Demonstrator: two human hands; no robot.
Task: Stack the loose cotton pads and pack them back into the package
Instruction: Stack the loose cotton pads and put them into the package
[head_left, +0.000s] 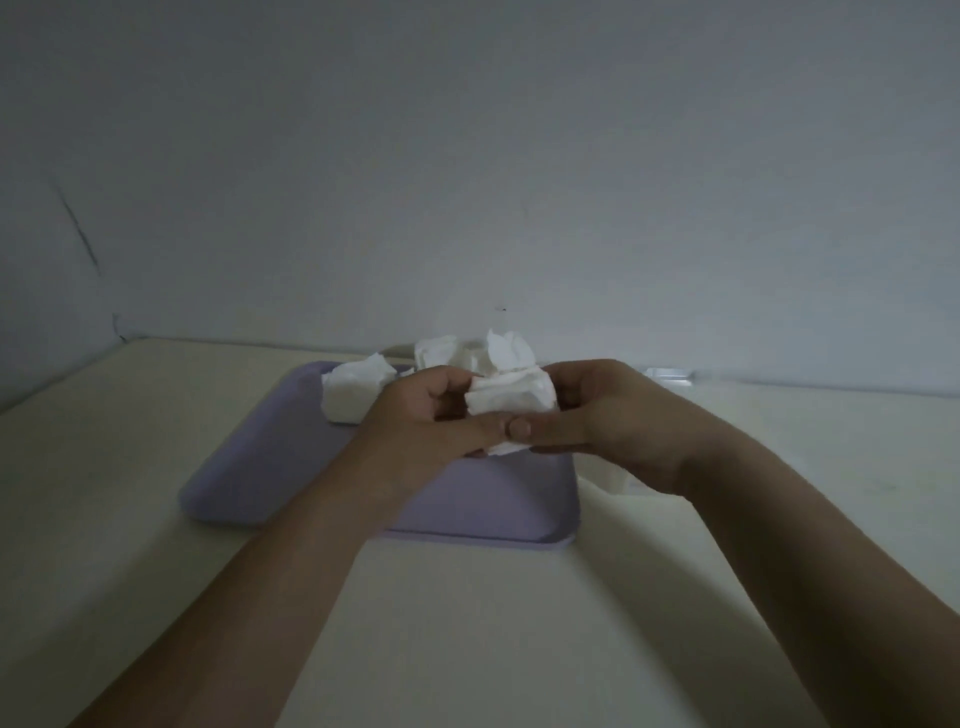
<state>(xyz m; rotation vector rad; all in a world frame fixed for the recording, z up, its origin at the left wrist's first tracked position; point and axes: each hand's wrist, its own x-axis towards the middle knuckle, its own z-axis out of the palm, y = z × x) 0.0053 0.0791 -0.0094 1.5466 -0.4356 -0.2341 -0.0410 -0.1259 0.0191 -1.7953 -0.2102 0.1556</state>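
Over the lilac tray (291, 467) near the worktop's (130, 467) far edge, both the left hand (431, 415) and right hand (608, 415) curl fingers (488, 428) round a crumpled bundle of cotton pads (511, 397), which could splay and drop if squeezed unevenly.

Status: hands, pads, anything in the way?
Hands: left hand and right hand both grip one bunch of pads above the purple tray. More loose pads lie on its far side. Nothing seen in the way.

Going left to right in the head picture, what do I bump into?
Pile of cotton pads on the tray, left hand, held pads, right hand, clear plastic piece.
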